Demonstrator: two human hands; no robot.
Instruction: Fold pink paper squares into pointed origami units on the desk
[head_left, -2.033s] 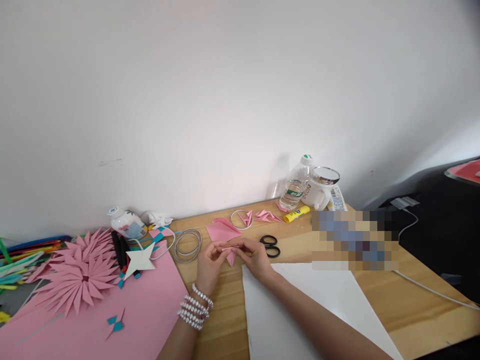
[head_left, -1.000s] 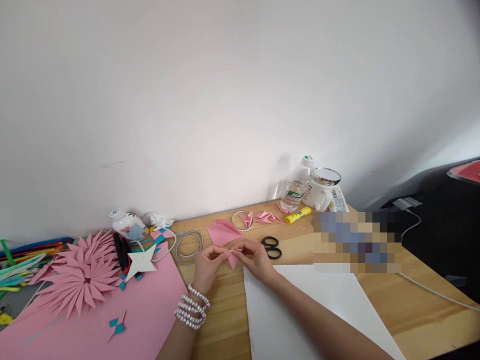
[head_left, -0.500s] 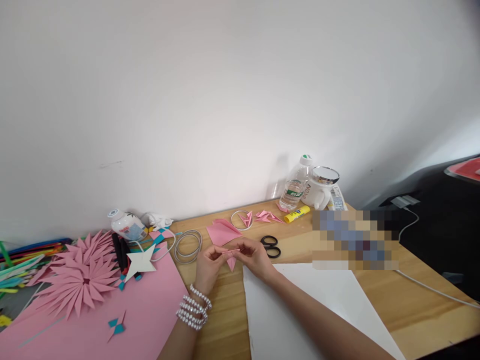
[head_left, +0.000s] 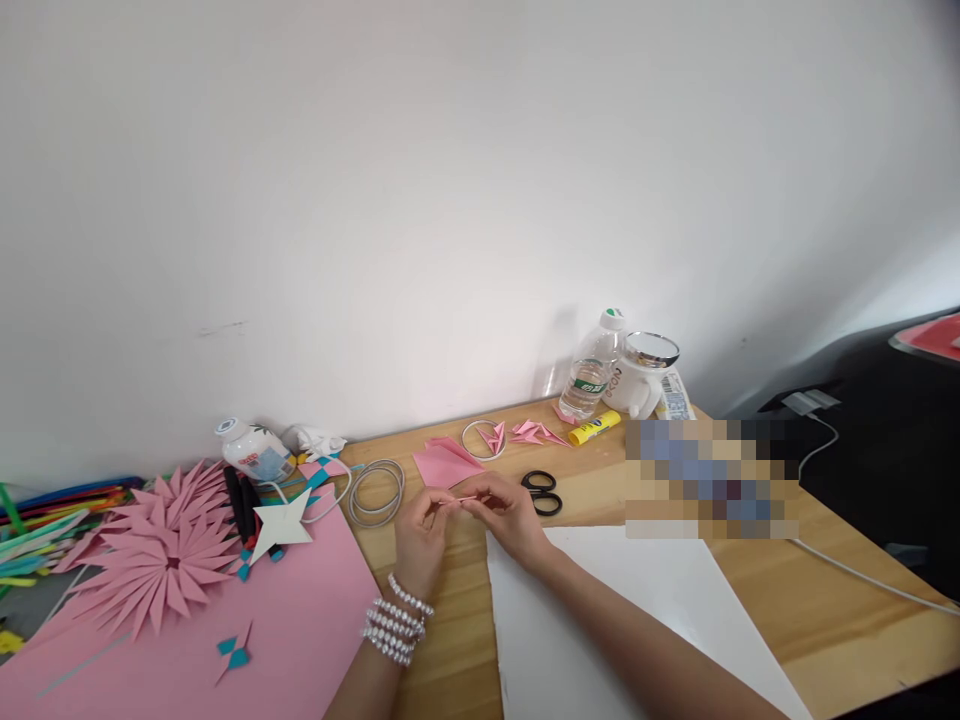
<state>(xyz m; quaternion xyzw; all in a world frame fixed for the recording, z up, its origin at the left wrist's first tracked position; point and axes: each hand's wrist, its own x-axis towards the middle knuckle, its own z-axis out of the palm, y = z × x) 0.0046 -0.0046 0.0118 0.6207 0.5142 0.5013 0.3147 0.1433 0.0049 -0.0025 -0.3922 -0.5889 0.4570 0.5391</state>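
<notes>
Between the fingertips of both hands is a small piece of folded pink paper (head_left: 466,498), mostly hidden by the fingers. My left hand (head_left: 424,520), with beaded bracelets at the wrist, pinches its left side. My right hand (head_left: 506,510) pinches it from the right, thumb and forefinger closed. Behind the hands lies a larger pink paper sheet (head_left: 444,462). Black-handled scissors (head_left: 541,494) rest just right of my right hand. Several folded pink paper pieces (head_left: 534,432) lie farther back, one beside a ring (head_left: 484,438).
A white board (head_left: 600,600) lies under my right forearm. At the back stand a water bottle (head_left: 589,375), a white mug (head_left: 637,385) and a yellow glue stick (head_left: 594,428). To the left are a coiled cable (head_left: 376,493), pink paper flowers (head_left: 161,560) and a white paper star (head_left: 282,524).
My left hand has shifted slightly right and turned. The pointed pink tip that hung below the fingers no longer shows; the paper now appears as a thin edge.
</notes>
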